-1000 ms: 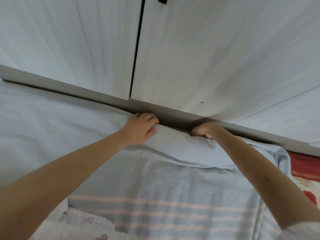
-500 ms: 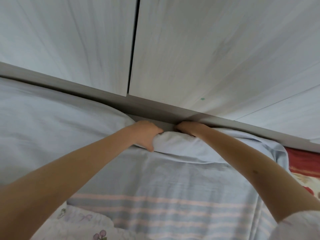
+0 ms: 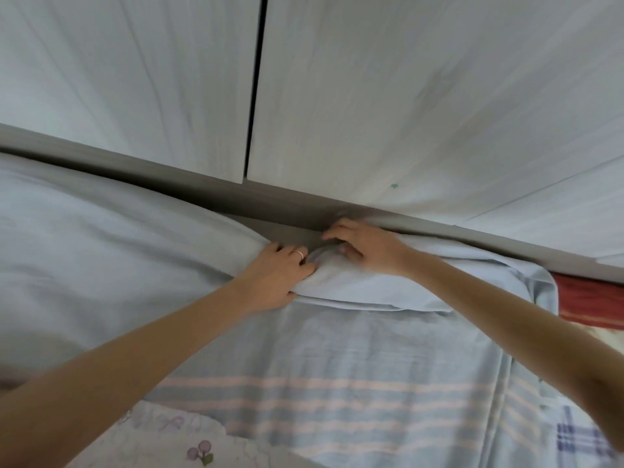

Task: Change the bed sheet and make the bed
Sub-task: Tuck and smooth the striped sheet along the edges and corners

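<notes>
Tall white wood-grain cabinet doors (image 3: 405, 96) fill the background, split by a narrow dark vertical gap (image 3: 256, 79), and a grey flat ledge (image 3: 135, 163) runs along their foot right against the far edge of the bed. A pale blue bed sheet (image 3: 101, 248) covers the mattress. It lies smooth on the left, and in the middle it is doubled back into a thick folded edge beside the ledge. Nearer the camera the same cloth carries pale pink stripes (image 3: 337, 383). The left hand (image 3: 275, 278), with a thin ring (image 3: 299, 254) on one finger, is clenched on the bunched fold of the sheet: its fingers curl over the top and its thumb sits under the edge. The right hand (image 3: 366, 249) is just beside it, almost touching, with bent, spread fingers reaching to the seam between sheet and ledge and the thumb down on the cloth. It is blurred, so it cannot be told whether it actually grasps the sheet. A red patterned fabric (image 3: 594, 298) shows past the sheet's right corner. A white floral-print fabric (image 3: 169, 440) lies at the bottom left, and a blue plaid cloth (image 3: 574, 437) at the bottom right.
</notes>
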The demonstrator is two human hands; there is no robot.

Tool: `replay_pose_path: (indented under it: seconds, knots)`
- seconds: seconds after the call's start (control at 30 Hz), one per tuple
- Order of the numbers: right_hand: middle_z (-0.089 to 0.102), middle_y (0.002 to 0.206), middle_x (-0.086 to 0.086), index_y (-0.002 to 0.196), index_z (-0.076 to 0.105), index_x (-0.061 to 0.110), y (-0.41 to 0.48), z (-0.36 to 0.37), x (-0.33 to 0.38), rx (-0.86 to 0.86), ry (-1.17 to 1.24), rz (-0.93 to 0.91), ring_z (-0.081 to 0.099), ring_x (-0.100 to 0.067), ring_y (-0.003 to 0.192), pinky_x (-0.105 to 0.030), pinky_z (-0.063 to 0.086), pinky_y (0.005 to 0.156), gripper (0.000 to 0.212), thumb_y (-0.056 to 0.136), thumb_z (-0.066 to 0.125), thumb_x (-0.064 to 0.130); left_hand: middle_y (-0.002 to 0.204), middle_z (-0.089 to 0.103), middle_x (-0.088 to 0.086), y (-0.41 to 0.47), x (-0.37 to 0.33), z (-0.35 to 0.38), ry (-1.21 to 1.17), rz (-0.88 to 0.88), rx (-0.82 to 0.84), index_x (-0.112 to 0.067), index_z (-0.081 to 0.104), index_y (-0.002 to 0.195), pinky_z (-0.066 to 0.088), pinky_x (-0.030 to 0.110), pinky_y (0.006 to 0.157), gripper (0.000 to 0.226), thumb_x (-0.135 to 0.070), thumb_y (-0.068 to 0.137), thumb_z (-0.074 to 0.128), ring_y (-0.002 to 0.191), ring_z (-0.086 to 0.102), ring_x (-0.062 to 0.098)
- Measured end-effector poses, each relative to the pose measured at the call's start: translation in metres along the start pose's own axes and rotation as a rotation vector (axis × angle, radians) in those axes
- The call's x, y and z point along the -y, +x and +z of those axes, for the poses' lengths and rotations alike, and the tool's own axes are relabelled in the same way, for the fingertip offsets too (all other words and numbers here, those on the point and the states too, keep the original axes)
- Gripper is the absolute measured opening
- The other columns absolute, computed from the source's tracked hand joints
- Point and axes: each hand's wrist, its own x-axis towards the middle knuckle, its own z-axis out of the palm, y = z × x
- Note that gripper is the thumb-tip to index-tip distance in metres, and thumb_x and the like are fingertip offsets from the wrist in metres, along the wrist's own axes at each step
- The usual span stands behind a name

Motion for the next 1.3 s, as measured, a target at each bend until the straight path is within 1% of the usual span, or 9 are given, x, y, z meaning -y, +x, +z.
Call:
replay_pose_path:
  seconds: [0.07,0.2,0.37,0.63,0.77,0.87,1.07,1.2,1.3]
  knots:
    - [0.050,0.126,0.018,0.135,0.049,0.032,-0.002,-0.005,0.015,0.292,0.393,0.162,0.048,-0.002,0.113,-0.022,0.035,0.099,0.038,0.102,0.033,0.042,0.130,0.047,0.007,0.002,0.001,-0.002,0.003,-0.014,0.033,-0.020,0.035,0.139,0.037,0.037,0.097,0.055,-0.039,0.091,0.054,0.114,0.050,0.023]
    - [0.048,0.137,0.013,0.136,0.047,0.036,0.005,-0.014,0.011,0.614,0.389,0.540,0.043,-0.015,0.130,-0.034,0.029,0.109,0.092,0.067,0.024,0.093,0.108,0.061,0.002,0.006,0.008,-0.010,-0.041,-0.036,0.025,-0.025,0.045,0.128,0.039,0.031,0.073,0.048,-0.041,0.084,0.057,0.094,0.060,0.021]
    - [0.049,0.138,0.002,0.138,0.043,0.023,0.005,-0.022,-0.002,0.792,0.267,0.593,0.050,-0.021,0.116,-0.034,0.041,0.101,0.087,0.068,0.072,0.065,0.107,0.062,-0.002,0.014,0.051,-0.026,-0.170,-0.217,0.239,-0.023,0.044,0.118,0.040,0.032,0.078,0.071,-0.068,0.068,0.064,0.094,0.059,0.021]
    - [0.040,0.147,-0.001,0.138,0.046,0.014,0.019,-0.004,-0.020,0.605,0.368,0.614,0.035,-0.025,0.136,-0.039,0.031,0.111,0.069,0.079,0.071,0.039,0.131,0.054,0.003,-0.033,0.126,-0.010,-0.138,-0.473,0.090,-0.022,0.045,0.131,0.033,0.036,0.102,0.081,-0.074,0.070,0.059,0.123,0.045,0.023]
    - [0.047,0.140,0.002,0.137,0.046,0.020,0.020,0.002,-0.026,0.457,0.362,0.661,0.045,-0.023,0.128,-0.039,0.040,0.104,0.087,0.065,0.076,0.056,0.134,0.053,0.000,-0.057,0.151,0.002,-0.085,-0.526,0.141,-0.023,0.044,0.135,0.026,0.033,0.107,0.086,-0.080,0.070,0.051,0.126,0.044,0.020]
    - [0.057,0.129,0.007,0.132,0.051,0.027,0.010,0.008,-0.033,0.271,0.205,0.631,0.056,-0.020,0.114,-0.037,0.047,0.095,0.095,0.055,0.063,0.082,0.120,0.061,0.000,-0.058,0.168,0.002,-0.071,-0.577,0.214,-0.022,0.054,0.122,0.033,0.033,0.100,0.087,-0.087,0.064,0.048,0.115,0.053,0.021]
    - [0.070,0.101,-0.001,0.121,0.062,0.022,-0.021,0.023,-0.043,0.004,0.207,0.683,0.063,-0.020,0.093,-0.031,0.048,0.072,0.076,0.072,0.051,0.080,0.075,0.064,-0.005,-0.060,0.189,-0.009,-0.196,-0.618,0.305,-0.021,0.062,0.078,0.049,0.030,0.069,0.089,-0.100,0.040,0.042,0.073,0.059,0.016]
    - [0.058,0.130,-0.005,0.135,0.051,0.023,-0.006,0.032,-0.045,0.082,0.167,0.748,0.053,-0.027,0.119,-0.038,0.044,0.092,0.085,0.073,0.046,0.082,0.093,0.065,0.004,-0.059,0.191,0.002,-0.115,-0.645,0.289,-0.017,0.061,0.088,0.044,0.031,0.074,0.077,-0.087,0.070,0.035,0.091,0.060,0.026]
    - [0.053,0.132,-0.009,0.132,0.049,0.014,-0.003,0.038,-0.036,0.049,-0.012,0.781,0.048,-0.031,0.123,-0.042,0.037,0.100,0.074,0.081,0.052,0.068,0.088,0.068,0.013,-0.078,0.190,0.012,0.006,-0.564,-0.052,-0.010,0.065,0.086,0.041,0.036,0.077,0.063,-0.058,0.096,0.026,0.087,0.062,0.032]
